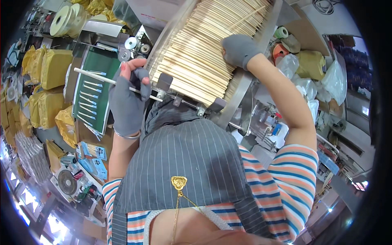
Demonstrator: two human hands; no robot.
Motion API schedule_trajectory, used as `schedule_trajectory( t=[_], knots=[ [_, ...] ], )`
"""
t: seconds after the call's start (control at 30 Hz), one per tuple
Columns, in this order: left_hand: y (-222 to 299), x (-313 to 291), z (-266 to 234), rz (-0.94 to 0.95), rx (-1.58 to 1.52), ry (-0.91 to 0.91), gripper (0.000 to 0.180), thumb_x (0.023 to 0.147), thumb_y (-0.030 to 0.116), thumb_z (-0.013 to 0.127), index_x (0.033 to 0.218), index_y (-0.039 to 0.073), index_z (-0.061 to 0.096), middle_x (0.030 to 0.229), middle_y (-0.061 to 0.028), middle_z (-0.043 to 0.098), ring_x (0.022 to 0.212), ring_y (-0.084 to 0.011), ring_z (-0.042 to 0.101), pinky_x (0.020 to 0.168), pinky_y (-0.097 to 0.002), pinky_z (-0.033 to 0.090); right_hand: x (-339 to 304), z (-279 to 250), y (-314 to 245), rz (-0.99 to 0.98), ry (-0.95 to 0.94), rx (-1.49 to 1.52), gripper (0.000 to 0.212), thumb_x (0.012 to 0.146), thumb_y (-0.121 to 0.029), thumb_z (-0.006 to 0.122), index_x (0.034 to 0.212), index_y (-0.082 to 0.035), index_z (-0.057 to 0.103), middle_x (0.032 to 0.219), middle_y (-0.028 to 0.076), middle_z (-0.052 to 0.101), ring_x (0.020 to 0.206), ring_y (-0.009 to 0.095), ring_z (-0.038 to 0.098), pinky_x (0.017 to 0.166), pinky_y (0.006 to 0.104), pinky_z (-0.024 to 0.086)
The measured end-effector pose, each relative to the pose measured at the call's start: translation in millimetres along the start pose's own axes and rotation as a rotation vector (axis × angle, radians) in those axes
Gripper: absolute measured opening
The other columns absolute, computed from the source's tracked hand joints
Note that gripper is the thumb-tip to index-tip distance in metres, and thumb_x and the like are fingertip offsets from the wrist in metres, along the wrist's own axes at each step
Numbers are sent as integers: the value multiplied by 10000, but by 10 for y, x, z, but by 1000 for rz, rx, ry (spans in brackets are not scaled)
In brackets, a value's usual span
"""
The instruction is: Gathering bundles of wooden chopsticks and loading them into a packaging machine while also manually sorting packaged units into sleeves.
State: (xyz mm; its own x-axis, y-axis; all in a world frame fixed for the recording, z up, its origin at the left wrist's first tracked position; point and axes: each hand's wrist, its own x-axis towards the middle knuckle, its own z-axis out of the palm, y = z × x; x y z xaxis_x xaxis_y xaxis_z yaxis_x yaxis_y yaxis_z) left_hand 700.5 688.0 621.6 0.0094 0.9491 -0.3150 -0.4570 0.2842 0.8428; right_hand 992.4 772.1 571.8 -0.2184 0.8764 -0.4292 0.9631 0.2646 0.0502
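A hopper with clear walls and a metal frame (241, 92) holds a thick bed of pale wooden sticks (196, 61), lying mostly side by side. My right hand (241, 50), in a grey fingerless glove, rests curled on the sticks near the hopper's right side; its fingertips are mostly hidden. My left hand (128, 96), gloved the same way, is beside the hopper's near left corner. A pale slender stick (92, 74) passes through its bent fingers, one end sticking out to the left, the other reaching toward the hopper's dark corner block (164, 81).
Left of my left hand runs a green belt (92, 65) with several small blue-and-white pieces in a row. Yellow-wrapped bundles (57, 69) and white reels (61, 20) stand farther left. Blue packets (94, 157) lie below the belt. At right are plastic bags (335, 83) and machine parts (269, 126).
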Motion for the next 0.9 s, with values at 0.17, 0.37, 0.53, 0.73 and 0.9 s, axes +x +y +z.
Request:
schedule_trajectory(
  t=[0.17,0.37,0.53,0.73,0.9],
  knots=[
    [18,-16,-68,-16,34,-86,422,1025,322,395,1150,-52,545,798,-58,610,596,-60,474,525,-183,361,-184,-177,215,-56,75,160,190,810,-220,582,785,-49,661,800,160,669,760,339,642,700,414,519],
    [31,-159,419,24,-24,-141,493,1023,313,395,1337,-65,427,1166,-182,587,1032,-222,586,880,-323,494,-896,-689,-793,-442,43,597,224,917,-265,531,1006,-70,595,688,87,667,662,228,650,612,358,494],
    [93,-66,121,152,-147,-39,304,1024,272,409,1091,5,536,701,21,445,531,-61,354,500,-231,321,-191,-813,116,282,421,195,319,903,-335,518,985,-73,680,851,166,697,793,342,666,742,425,524],
    [26,-201,12,40,-148,-39,307,1034,258,383,1105,-1,531,705,21,454,510,-44,331,480,-201,283,644,-428,1017,528,33,166,293,834,-183,503,860,30,702,741,214,682,689,339,684,682,421,530],
    [96,-196,-190,109,-129,0,324,1035,266,383,1117,-13,528,709,11,470,494,-48,324,464,-201,285,806,-256,1489,504,72,22,201,763,-153,593,814,-37,749,724,208,682,615,276,679,670,396,520]
  ],
)
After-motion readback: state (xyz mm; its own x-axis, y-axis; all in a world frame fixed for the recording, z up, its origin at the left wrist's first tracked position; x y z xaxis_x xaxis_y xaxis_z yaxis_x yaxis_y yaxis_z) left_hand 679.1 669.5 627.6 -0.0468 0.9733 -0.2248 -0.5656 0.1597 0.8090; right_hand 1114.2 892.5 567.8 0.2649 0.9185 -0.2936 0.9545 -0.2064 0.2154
